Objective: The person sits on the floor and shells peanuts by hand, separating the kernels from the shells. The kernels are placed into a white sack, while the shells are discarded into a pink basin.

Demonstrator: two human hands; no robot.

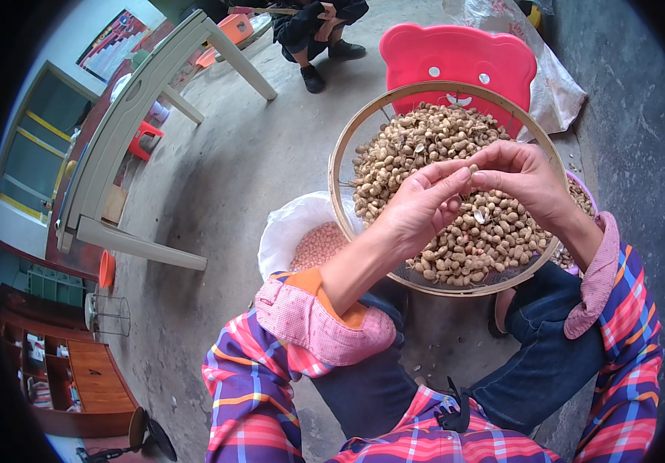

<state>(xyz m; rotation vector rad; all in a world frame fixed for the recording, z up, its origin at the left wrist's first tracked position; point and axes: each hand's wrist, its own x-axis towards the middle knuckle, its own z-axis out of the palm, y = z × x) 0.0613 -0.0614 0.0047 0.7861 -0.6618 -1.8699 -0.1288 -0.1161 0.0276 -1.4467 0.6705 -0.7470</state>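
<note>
A single peanut pod is pinched between the thumbs and index fingertips of both hands. My left hand comes in from the lower left, and my right hand meets it from the right. Below them is a round sieve with a wooden rim and mesh bottom, heaped with unshelled peanuts. A split shell piece lies pale side up on the heap. Left of the sieve, partly under its rim, a white-lined container holds pink shelled peanuts. To the right, a purple-rimmed basin contains empty-looking shells.
A pink bear-faced chair back rises behind the sieve. White sacking lies beside it along the wall. Another person sits low at the far side. A pale table, a red stool and a wooden cabinet are on the left.
</note>
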